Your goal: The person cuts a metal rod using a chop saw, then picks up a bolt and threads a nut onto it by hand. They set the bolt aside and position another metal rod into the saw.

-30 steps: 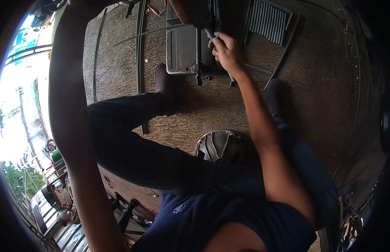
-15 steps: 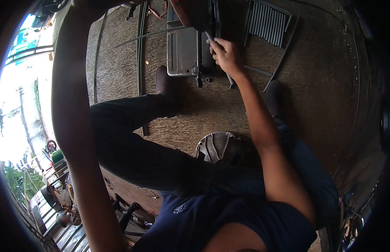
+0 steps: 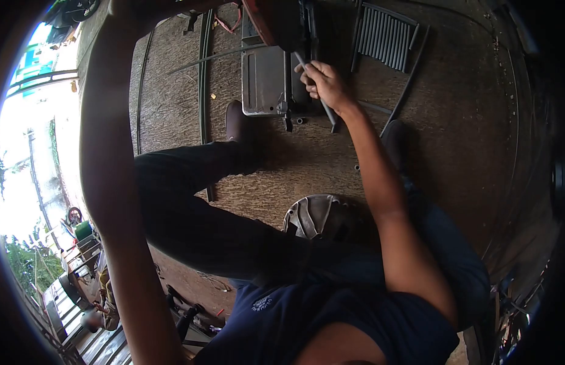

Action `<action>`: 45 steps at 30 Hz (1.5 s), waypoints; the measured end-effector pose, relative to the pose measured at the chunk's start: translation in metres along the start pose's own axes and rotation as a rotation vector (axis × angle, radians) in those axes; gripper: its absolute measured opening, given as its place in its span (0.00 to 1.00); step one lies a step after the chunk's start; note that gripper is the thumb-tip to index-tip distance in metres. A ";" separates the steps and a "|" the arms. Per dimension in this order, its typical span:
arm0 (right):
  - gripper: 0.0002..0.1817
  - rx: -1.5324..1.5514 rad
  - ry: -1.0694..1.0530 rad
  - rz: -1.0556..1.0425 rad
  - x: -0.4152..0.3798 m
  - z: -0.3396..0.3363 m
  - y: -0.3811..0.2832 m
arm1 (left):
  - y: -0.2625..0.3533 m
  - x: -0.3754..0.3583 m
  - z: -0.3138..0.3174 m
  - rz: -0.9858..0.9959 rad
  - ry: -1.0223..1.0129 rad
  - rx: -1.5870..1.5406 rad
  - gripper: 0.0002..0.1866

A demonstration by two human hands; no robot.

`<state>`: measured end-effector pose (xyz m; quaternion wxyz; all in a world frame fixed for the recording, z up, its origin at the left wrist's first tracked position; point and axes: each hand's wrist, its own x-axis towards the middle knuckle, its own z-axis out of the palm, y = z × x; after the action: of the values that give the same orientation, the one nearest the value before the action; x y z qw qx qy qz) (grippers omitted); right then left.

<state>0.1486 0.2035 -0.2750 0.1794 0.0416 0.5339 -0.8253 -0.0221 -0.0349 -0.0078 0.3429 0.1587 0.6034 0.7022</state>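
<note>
My right hand (image 3: 324, 84) is closed around a grey metal bar (image 3: 329, 115). The bar slants up to a chop saw with a red guard (image 3: 261, 21), at the top edge. Under the saw lies its grey metal base (image 3: 263, 82), with a vise screw (image 3: 287, 108) at the near end. My left arm reaches up along the left side. At the top, my left hand (image 3: 125, 8) is in shadow by a dark bar-like part leading towards the saw; its fingers cannot be made out.
Several thin rods make a grille-like rack (image 3: 387, 38) on the floor at upper right, beside a long bar (image 3: 411, 79). Long metal lengths (image 3: 205, 85) lie left of the saw. A round cast-metal piece (image 3: 313, 216) sits between my legs. Another person (image 3: 106, 301) is at lower left.
The view has shifted slightly, so the saw and floor items appear a little lower. My right hand stays on the bar, its fingers slightly shifted. The left arm keeps its raised pose.
</note>
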 end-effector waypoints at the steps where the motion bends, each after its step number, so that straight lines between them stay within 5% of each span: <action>1: 0.14 -0.003 0.000 0.001 -0.004 0.002 -0.005 | -0.002 0.001 -0.002 -0.023 -0.011 -0.105 0.14; 3: 0.13 0.256 -0.128 0.086 -0.009 0.004 -0.012 | -0.015 0.013 -0.028 0.166 0.305 0.212 0.16; 4: 0.14 0.312 -0.146 0.098 -0.012 0.003 -0.016 | -0.010 0.015 -0.012 0.167 0.307 0.213 0.16; 5: 0.14 0.312 -0.150 0.098 -0.013 0.002 -0.019 | 0.000 0.018 0.020 0.392 0.103 0.824 0.18; 7: 0.14 0.315 -0.135 0.095 -0.016 -0.004 -0.022 | 0.005 0.019 0.035 0.608 -0.130 1.430 0.19; 9: 0.14 0.275 -0.116 0.089 -0.016 -0.010 -0.023 | 0.004 0.015 0.027 0.231 -0.086 0.598 0.20; 10: 0.14 0.171 -0.055 0.040 -0.014 -0.013 -0.021 | 0.005 0.012 0.026 0.232 -0.086 0.599 0.20; 12: 0.14 -0.101 -0.016 -0.124 0.003 -0.037 -0.002 | 0.005 0.003 0.026 0.087 -0.216 0.101 0.23; 13: 0.14 -0.101 -0.019 -0.120 0.006 -0.039 -0.006 | 0.004 0.001 0.027 0.087 -0.211 0.100 0.23; 15: 0.13 -0.997 0.251 -0.374 0.007 -0.040 -0.026 | -0.002 0.001 0.037 0.005 0.406 0.096 0.26; 19: 0.11 -1.269 0.207 -0.603 0.031 -0.049 -0.039 | 0.010 0.011 0.089 -0.074 0.424 0.216 0.25; 20: 0.10 -1.363 0.203 -0.546 0.029 -0.045 -0.049 | 0.001 0.026 0.044 0.206 0.051 0.486 0.24; 22: 0.10 -1.410 0.188 -0.592 0.036 -0.050 -0.053 | -0.002 0.024 0.019 0.485 -0.337 0.742 0.24; 25: 0.09 -1.477 0.171 -0.615 0.039 -0.052 -0.056 | -0.005 0.016 0.013 0.131 0.066 0.438 0.24; 28: 0.09 -1.489 0.169 -0.627 0.039 -0.052 -0.057 | 0.002 0.008 0.056 0.167 -0.034 0.370 0.22; 29: 0.09 -1.479 0.166 -0.663 0.040 -0.051 -0.057 | 0.006 0.008 0.055 0.215 0.031 1.121 0.23; 31: 0.09 -1.478 0.164 -0.673 0.038 -0.050 -0.058 | 0.007 0.012 0.049 0.252 0.101 1.871 0.23; 34: 0.08 -1.471 0.155 -0.668 0.034 -0.047 -0.061 | 0.002 0.021 0.030 0.609 -0.127 1.381 0.26; 36: 0.08 -1.468 0.150 -0.656 0.031 -0.044 -0.067 | 0.004 0.017 0.022 0.278 -0.052 0.837 0.27; 37: 0.09 -1.477 0.115 -0.615 0.028 -0.041 -0.071 | 0.002 0.013 0.056 0.282 -0.052 0.836 0.27; 38: 0.11 -1.484 0.082 -0.572 0.023 -0.039 -0.074 | -0.006 0.010 0.093 0.224 0.259 0.612 0.26; 40: 0.12 -1.325 0.047 -0.572 0.011 -0.033 -0.078 | -0.003 0.007 0.098 0.171 0.554 0.372 0.25; 42: 0.14 -0.990 -0.068 -0.460 -0.008 -0.024 -0.086 | 0.004 0.006 0.036 0.034 -0.057 0.185 0.25; 43: 0.14 -0.996 -0.069 -0.464 -0.012 -0.023 -0.084 | 0.004 0.008 0.037 0.041 -0.058 0.186 0.25; 45: 0.14 -0.658 -0.200 -0.374 -0.022 -0.026 -0.081 | 0.004 0.012 0.040 0.626 -0.008 1.584 0.24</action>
<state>0.1382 0.2615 -0.2102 0.0808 -0.1965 0.7482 -0.6285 -0.0065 0.0024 0.0022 -0.0771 0.5139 0.8437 0.1346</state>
